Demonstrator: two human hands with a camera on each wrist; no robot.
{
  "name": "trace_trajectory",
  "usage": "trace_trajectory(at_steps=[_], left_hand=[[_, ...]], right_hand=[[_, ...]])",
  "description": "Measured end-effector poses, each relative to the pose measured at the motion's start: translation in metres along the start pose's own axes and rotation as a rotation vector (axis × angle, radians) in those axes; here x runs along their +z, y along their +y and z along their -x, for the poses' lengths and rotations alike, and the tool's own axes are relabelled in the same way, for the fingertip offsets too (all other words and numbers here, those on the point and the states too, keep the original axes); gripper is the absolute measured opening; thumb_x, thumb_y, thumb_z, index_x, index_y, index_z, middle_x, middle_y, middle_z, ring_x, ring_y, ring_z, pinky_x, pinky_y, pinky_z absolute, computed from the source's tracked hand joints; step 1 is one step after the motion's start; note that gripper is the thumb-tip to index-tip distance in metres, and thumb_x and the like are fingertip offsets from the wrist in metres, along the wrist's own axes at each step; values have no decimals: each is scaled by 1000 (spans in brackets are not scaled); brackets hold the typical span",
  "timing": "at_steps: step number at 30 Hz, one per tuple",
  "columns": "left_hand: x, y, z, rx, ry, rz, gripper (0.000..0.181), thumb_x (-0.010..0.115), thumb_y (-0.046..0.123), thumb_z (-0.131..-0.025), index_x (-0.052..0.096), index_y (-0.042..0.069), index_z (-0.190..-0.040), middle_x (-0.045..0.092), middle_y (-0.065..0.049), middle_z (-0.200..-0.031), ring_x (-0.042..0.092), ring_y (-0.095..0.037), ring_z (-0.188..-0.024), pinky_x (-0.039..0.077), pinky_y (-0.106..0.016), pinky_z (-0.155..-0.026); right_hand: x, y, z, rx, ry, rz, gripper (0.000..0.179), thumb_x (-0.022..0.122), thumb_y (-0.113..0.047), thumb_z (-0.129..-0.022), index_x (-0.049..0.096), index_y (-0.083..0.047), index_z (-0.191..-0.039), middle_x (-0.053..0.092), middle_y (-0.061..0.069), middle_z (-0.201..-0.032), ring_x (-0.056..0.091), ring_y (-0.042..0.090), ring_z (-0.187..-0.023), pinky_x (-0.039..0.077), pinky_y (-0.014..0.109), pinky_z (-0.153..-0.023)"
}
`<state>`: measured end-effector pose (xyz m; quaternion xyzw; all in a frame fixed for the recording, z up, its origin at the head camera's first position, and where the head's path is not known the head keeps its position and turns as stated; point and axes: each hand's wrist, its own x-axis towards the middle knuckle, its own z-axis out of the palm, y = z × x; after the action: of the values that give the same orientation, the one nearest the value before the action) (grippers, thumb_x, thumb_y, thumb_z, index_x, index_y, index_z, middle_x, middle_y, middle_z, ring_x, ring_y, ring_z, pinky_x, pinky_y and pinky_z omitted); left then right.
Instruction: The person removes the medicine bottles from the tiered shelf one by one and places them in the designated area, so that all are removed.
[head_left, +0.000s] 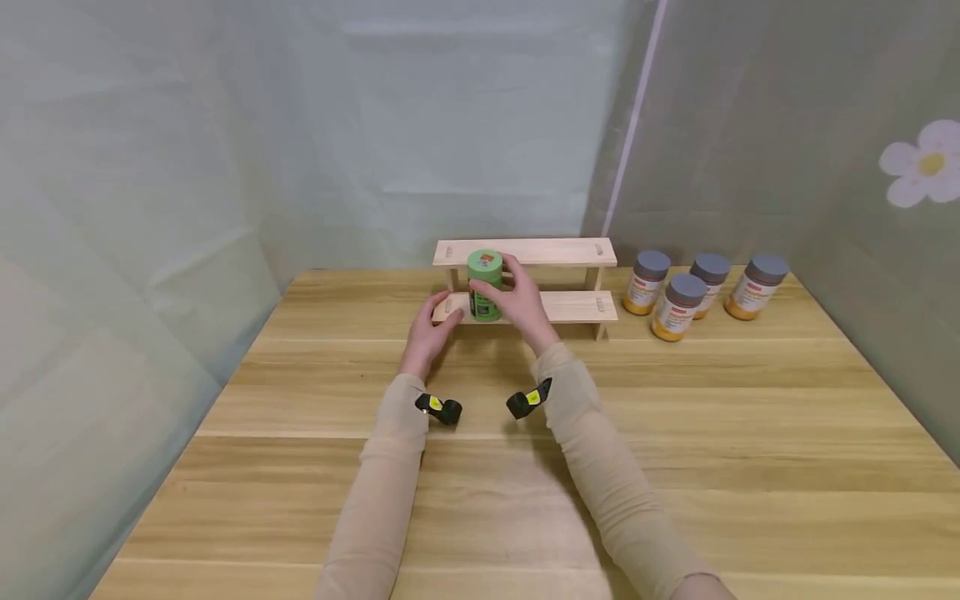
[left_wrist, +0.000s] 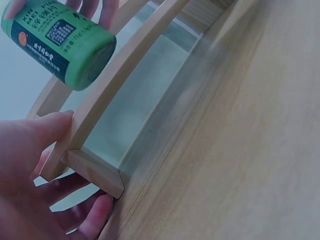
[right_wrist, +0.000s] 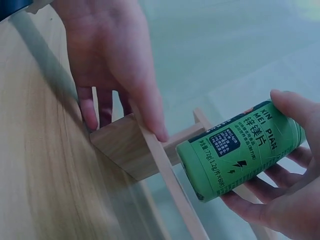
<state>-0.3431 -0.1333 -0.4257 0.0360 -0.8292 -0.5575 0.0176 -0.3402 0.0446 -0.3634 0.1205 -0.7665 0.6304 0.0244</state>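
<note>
My right hand (head_left: 525,304) grips a green tablet bottle (head_left: 486,310) from its right side, fingers and thumb around the upper part. In the right wrist view the bottle (right_wrist: 240,150) shows a printed label with a dark panel. It is at the left part of a two-tier wooden shelf's lower board (head_left: 558,307); whether its base touches the board I cannot tell. My left hand (head_left: 426,335) holds the left end of that board. In the left wrist view the left thumb presses on the board's edge, and the other fingers reach around behind the support leg (left_wrist: 95,172).
To the right of the shelf stand several jars with grey lids, white labels and orange bottoms, the nearest jar (head_left: 678,308) set forward. The upper board (head_left: 540,250) rises behind the lower one. Fabric walls (head_left: 480,125) border the wooden table (head_left: 300,467).
</note>
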Motion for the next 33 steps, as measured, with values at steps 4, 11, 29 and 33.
trace_trajectory(at_steps=[4,11,29,33], left_hand=[[0,0,1,-2,-2,19,56,59,35,-96,40,23,-147,32,-7,-158,31,-28,-145,24,-47,-121],[1,3,3,-7,4,25,56,60,38,-95,41,24,-146,33,-8,-158,29,-29,-146,23,-48,-121],[-1,3,3,8,3,6,57,60,35,-96,39,20,-147,31,-10,-159,28,-28,-147,22,-45,-122],[-2,3,4,5,1,19,57,60,34,-96,39,20,-147,31,-9,-159,28,-28,-146,22,-44,-122]], right_hand=[[-3,-4,4,-5,-3,-1,61,70,-34,-88,43,-25,-142,47,9,-142,49,32,-130,45,53,-104],[-7,-5,7,1,13,4,62,71,-34,-88,43,-24,-142,47,9,-142,49,31,-130,45,52,-105],[-21,6,20,-24,69,71,63,73,-32,-86,45,-22,-142,54,9,-136,53,29,-124,49,49,-100],[-26,7,22,-25,69,76,63,73,-34,-86,45,-23,-142,54,8,-136,53,29,-125,50,50,-99]])
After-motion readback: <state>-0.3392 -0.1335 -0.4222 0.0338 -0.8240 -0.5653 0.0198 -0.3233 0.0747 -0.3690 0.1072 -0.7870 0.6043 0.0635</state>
